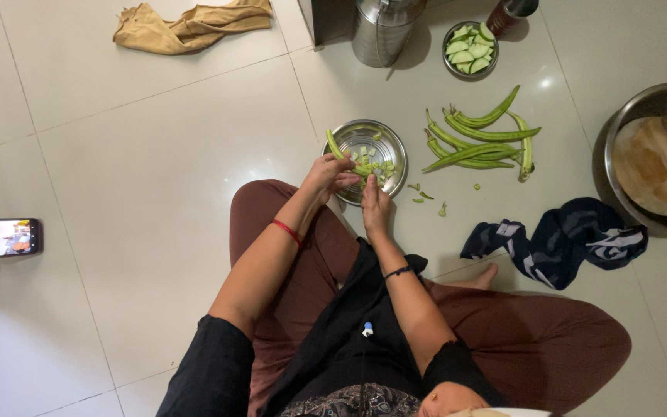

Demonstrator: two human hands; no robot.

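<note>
You are pinching a long green pod [339, 149] in your left hand [327, 173] over the steel plate [366, 139] on the floor; your right hand [374, 204] is closing on its near end. More pods [479, 139] are lying right, a dark cloth [561, 241] nearer.

Soft overhead light, glare on floor tiles [547, 81]

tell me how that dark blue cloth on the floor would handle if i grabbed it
The dark blue cloth lies crumpled in loose folds on the tiled floor, so it would probably go limp and droop. It looks thin, so likely light for its spread. It should neither roll nor tip, though it may slide easily on the glossy tiles.
</note>
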